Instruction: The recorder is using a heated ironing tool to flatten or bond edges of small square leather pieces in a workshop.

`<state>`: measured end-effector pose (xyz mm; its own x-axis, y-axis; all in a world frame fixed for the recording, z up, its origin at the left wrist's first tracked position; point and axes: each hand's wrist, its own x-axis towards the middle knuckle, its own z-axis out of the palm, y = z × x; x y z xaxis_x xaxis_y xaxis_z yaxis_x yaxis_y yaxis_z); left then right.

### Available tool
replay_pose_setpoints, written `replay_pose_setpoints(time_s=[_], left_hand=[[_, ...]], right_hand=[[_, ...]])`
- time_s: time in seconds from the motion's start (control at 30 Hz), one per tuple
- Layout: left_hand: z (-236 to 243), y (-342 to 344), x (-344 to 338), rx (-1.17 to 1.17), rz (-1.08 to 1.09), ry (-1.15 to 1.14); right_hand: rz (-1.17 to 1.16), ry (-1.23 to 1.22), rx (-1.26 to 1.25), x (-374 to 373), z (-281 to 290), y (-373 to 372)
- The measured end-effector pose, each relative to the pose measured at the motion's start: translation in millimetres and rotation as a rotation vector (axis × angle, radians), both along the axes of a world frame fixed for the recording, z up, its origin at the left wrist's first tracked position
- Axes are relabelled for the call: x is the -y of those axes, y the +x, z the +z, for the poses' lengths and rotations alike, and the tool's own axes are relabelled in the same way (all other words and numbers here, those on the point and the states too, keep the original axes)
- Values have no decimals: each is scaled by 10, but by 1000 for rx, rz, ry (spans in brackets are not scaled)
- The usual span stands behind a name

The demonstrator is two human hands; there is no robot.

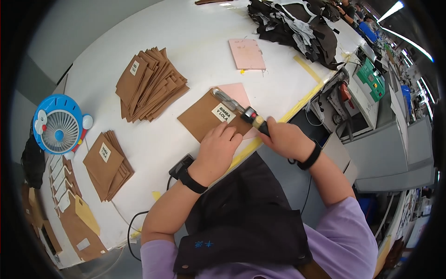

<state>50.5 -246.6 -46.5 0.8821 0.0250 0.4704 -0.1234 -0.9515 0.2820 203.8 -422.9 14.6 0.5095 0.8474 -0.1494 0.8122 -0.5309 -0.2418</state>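
A brown flat piece (199, 116), like a pocket panel with a white printed label (223, 112), lies on the table before me, partly over a pink card (236, 93). My left hand (218, 148) rests on its near edge, fingers laid flat just below the label. My right hand (287, 139) is closed round the black grip of a hand tool (248, 115). The tool's long silver end lies across the panel's upper right side, by the label; its exact kind is unclear. Whether its tip touches the panel I cannot tell.
A fanned stack of brown pieces (153, 86) lies far left, with a smaller stack (109, 165) nearer. A blue fan (59, 125) stands at the left. Beside my left wrist sits a black box (181, 166) with a cable. Dark fabric (302, 32) is heaped at the back right.
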Motion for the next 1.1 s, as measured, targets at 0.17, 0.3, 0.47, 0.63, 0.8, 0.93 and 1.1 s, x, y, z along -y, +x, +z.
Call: replay_pose_setpoints(time_s=[0.17,0.3,0.47,0.63,0.8,0.93,1.1], left_hand=[[31,-14,4,-36,-8,-4],[48,-21,13,-39,-16,2],[63,6,19,-30,-31,7],[17,-17,-17,-49,-12,-8],[20,-22,-22,-71,-24,-14],[29,-32,-8,-65,-28,-14],[8,-9,12,-38,-26,-17]], right_hand=[[-16,-124,-86,390,196,-63],[67,-19,-77,70,33,137],[-7,-15,-174,-270,-26,217],[-27,-48,-144,182,52,2],[-63,-188,-182,562,278,-112],[-4,-86,-240,311,209,60],[-61,-93,-307,-287,116,230]])
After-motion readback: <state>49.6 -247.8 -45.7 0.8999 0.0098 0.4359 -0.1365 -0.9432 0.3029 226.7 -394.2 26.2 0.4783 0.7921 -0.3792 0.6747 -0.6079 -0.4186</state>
